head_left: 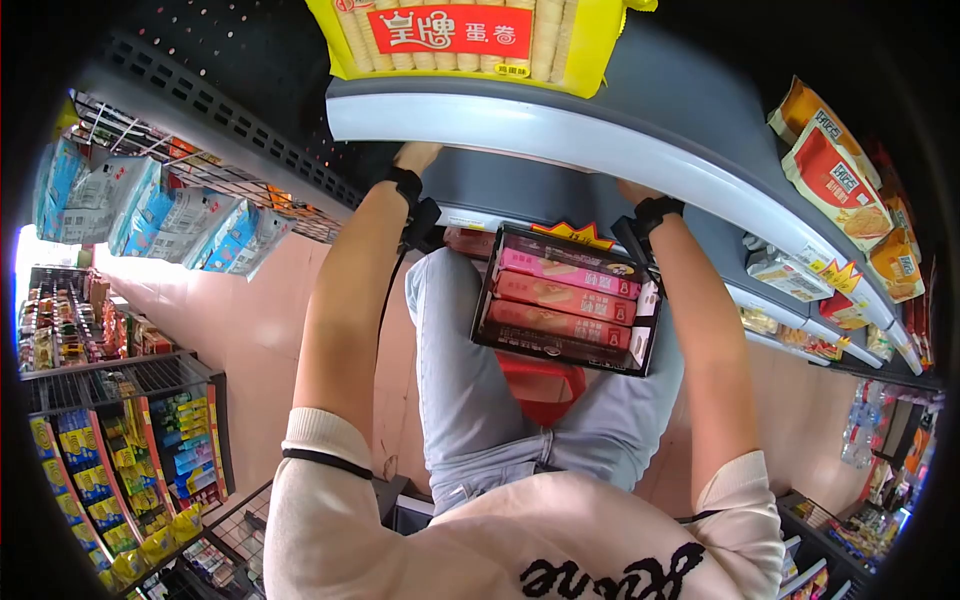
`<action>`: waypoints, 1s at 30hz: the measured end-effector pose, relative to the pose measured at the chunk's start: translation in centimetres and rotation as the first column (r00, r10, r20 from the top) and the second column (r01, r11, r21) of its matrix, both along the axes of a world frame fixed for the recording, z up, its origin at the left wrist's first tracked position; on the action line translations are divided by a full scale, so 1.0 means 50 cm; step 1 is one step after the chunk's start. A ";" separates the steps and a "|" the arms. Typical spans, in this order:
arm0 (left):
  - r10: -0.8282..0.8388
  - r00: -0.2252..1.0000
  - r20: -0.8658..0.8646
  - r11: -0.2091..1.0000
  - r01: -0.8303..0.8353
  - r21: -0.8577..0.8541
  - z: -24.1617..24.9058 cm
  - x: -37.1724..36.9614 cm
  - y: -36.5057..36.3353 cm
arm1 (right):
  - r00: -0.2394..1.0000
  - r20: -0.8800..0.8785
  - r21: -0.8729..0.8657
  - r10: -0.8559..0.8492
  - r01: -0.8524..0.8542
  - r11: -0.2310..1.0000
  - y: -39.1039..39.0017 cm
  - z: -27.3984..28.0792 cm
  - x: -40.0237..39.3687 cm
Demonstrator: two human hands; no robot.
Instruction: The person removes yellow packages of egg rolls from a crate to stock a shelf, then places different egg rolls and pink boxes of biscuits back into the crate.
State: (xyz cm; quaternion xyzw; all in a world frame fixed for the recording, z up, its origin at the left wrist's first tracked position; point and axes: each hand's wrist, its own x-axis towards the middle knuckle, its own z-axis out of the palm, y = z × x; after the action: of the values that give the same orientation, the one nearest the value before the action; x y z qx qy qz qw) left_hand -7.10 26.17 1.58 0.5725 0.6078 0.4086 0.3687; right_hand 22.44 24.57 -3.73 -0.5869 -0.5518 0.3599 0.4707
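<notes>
Both of my arms reach forward beneath the pale front edge of a shelf (560, 140). Only the back of my left hand (418, 155) shows at the left end of that edge; its fingers are hidden under the shelf. My right hand (634, 190) is almost wholly covered by the same edge, so what it touches cannot be seen. Between my forearms, over my thighs, lies an open dark display box (572, 345) holding several pink and red biscuit packs (555, 292). Neither hand is visibly on this box.
A yellow bag of egg rolls (470, 45) stands on the shelf above. Red and orange snack bags (840, 180) line the shelf at right. Blue-and-white packets (140, 215) hang at left near a wire rack. A red stool (540, 385) shows between my legs.
</notes>
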 end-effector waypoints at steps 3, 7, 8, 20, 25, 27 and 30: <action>0.054 0.988 0.145 0.998 -0.049 -0.038 0.010 0.000 -0.014 | 0.985 -0.174 -0.052 -0.022 0.014 0.999 -0.027 -0.013 0.023; -0.140 0.967 0.211 0.990 0.143 0.002 0.054 -0.007 -0.093 | 0.973 -0.226 -0.229 0.055 -0.108 0.968 -0.108 0.085 0.026; -0.164 0.934 0.317 0.985 0.171 0.008 0.070 -0.003 -0.128 | 0.959 -0.269 -0.196 0.087 -0.143 0.970 -0.142 0.109 0.031; -0.387 0.848 0.361 0.920 0.383 0.086 0.018 0.039 -0.372 | 0.982 -0.129 -0.195 0.140 -0.163 0.967 -0.447 0.194 0.098; -0.413 0.897 0.156 0.908 0.419 -0.006 0.003 0.059 -0.411 | 0.991 -0.115 -0.387 0.074 -0.113 0.915 -0.494 0.156 0.094; -0.409 0.910 0.064 0.912 0.408 0.032 -0.010 0.065 -0.417 | 0.994 -0.095 -0.481 0.057 -0.096 0.871 -0.500 0.145 0.085; -0.483 0.856 -0.182 0.849 0.408 -0.335 0.004 0.067 -0.435 | 0.989 -0.072 -0.468 0.130 -0.148 0.871 -0.503 0.123 0.071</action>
State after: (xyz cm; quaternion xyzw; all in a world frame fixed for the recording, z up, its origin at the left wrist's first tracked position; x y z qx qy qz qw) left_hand -3.76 4.42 1.80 0.6879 0.5522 0.1406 0.4496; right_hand 26.00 -0.56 2.44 -0.6356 -0.4793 0.5273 0.2971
